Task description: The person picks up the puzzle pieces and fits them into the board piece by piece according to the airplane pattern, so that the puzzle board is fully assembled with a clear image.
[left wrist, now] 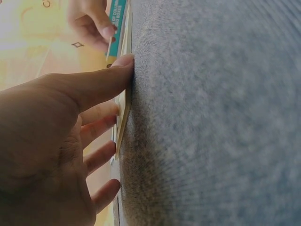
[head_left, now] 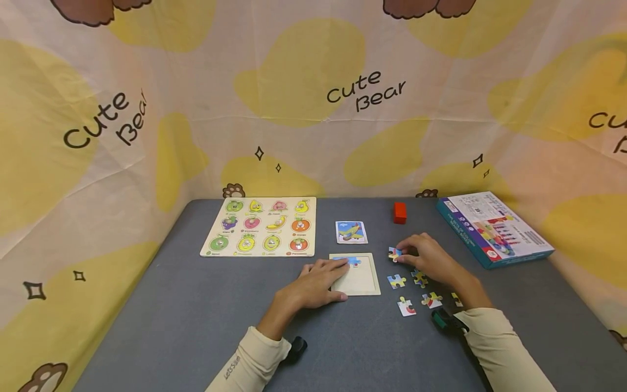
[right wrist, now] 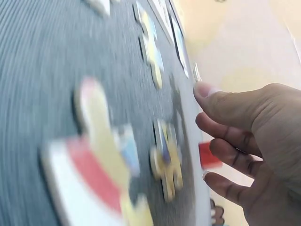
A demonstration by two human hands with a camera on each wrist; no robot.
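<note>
My right hand pinches a small jigsaw piece between thumb and fingers, above the table right of a square wooden puzzle tray. Only a thin edge of that piece shows in the right wrist view. My left hand rests on the tray's left side, fingers extended. In the left wrist view its thumb touches the tray's edge. Blue pieces lie along the tray's top, partly hidden by the left fingers. Several loose pieces, including one with a red curve, lie below the right hand.
A picture card of an airplane lies behind the tray. To the left is a fruit puzzle board. A red block stands at the back, and a teal-edged box lies at the right. A patterned cloth hangs behind the table.
</note>
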